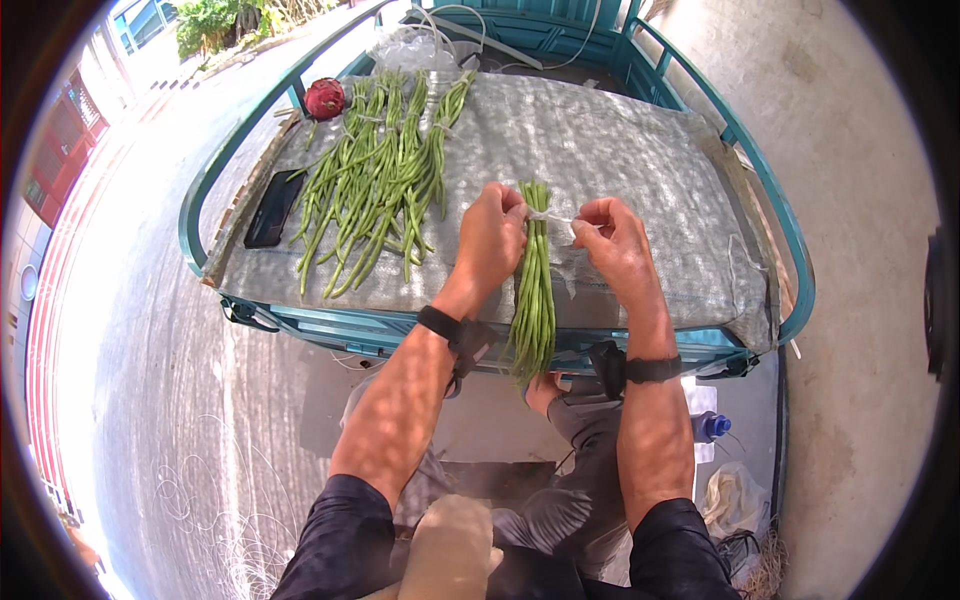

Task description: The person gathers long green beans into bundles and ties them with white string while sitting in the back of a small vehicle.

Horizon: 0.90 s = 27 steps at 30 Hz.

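Observation:
A bundle of long green beans (535,300) lies on the grey woven sheet, its lower ends hanging over the near edge. Close to its top, a thin white tie (551,217) goes round the stems. My left hand (492,238) is closed at the bundle's left side, thumb and finger pinching the tie against the beans. To the right, my right hand (617,246) pinches the tie's other end, so that the strip stretches between both hands. Several more bunches of long beans (375,180), tied near their tops, are spread out on the left.
The grey sheet (600,140) covers a teal cart bed with a side rail (745,135). A dark phone (271,210) and a red dragon fruit (324,99) lie at the left edge. Clear plastic bags (410,50) sit behind. A blue-capped bottle (712,427) stands below right.

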Each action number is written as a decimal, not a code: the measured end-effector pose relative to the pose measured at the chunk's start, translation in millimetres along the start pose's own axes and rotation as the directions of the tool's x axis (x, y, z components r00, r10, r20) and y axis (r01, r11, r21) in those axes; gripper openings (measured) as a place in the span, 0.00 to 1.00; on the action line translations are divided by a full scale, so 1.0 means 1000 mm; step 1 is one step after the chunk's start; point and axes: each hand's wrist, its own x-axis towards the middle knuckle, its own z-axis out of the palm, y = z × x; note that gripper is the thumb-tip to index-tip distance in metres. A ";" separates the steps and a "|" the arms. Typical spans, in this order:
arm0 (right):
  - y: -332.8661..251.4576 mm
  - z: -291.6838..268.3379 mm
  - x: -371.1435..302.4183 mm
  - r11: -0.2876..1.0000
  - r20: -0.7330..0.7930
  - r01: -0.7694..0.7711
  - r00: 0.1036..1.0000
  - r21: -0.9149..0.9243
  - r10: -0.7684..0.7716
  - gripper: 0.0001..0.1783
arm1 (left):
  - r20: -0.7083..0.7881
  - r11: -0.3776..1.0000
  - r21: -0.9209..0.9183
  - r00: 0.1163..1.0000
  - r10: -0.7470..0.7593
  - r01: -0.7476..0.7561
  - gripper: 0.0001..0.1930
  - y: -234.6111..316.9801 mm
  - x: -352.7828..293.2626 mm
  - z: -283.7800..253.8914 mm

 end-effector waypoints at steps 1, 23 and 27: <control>-0.013 -0.002 -0.001 0.965 0.169 -0.214 0.968 0.152 0.188 0.19 | -0.012 1.000 -0.002 1.000 0.029 -0.029 0.06 0.001 -0.001 -0.002; -0.104 -0.032 -0.006 0.961 0.723 -0.073 0.675 0.267 -0.149 0.16 | 0.059 0.858 -0.514 0.998 0.024 0.010 0.16 0.052 -0.021 -0.050; -0.108 -0.025 -0.016 0.876 0.731 -0.205 0.648 0.437 -0.213 0.15 | 0.059 0.894 -0.448 0.998 0.033 -0.003 0.16 0.050 -0.022 -0.052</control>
